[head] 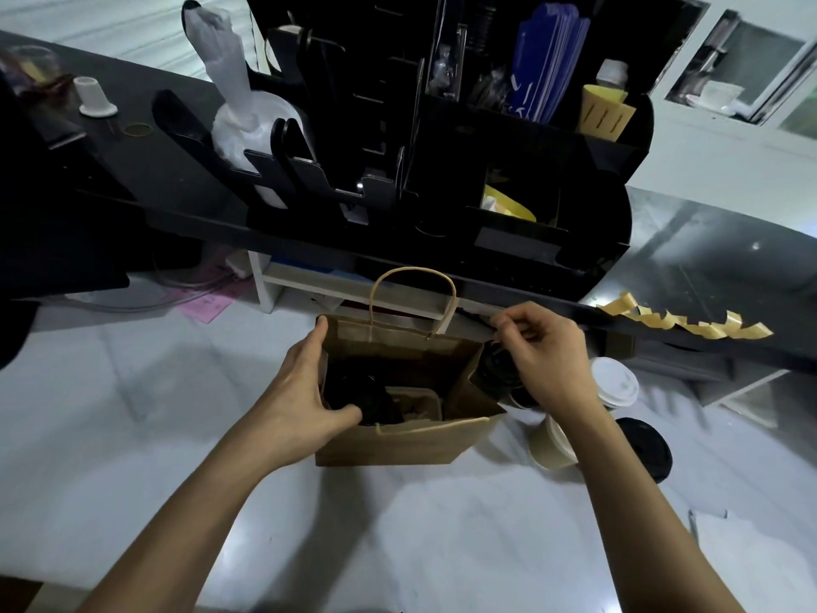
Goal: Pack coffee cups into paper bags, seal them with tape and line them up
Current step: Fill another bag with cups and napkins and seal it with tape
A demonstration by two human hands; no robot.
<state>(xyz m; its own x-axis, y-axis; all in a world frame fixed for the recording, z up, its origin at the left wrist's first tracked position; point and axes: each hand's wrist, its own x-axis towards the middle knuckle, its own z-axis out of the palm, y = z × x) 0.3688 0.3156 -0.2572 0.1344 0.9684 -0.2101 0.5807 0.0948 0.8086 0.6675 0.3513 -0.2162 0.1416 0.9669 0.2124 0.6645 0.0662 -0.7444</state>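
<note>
A brown paper bag [398, 440] with twisted paper handles stands open on the pale counter. Inside it on the left sits a black-lidded cup [358, 393], with a cardboard cup carrier [418, 402] beside it. My left hand [305, 387] holds the bag's left edge open, thumb inside and fingers along the outer side. My right hand [546, 356] grips a dark cup with a black lid [495, 369] from above at the bag's right rim. Several strips of yellowish tape [689, 323] hang from the black shelf edge at the right.
To the right of the bag stand a white-lidded cup [616, 384], a kraft cup [550, 444] and a black-lidded cup [645, 446]. A black organiser [442, 179] with bags and sleeves rises behind. A pink paper [208, 303] lies at the back left.
</note>
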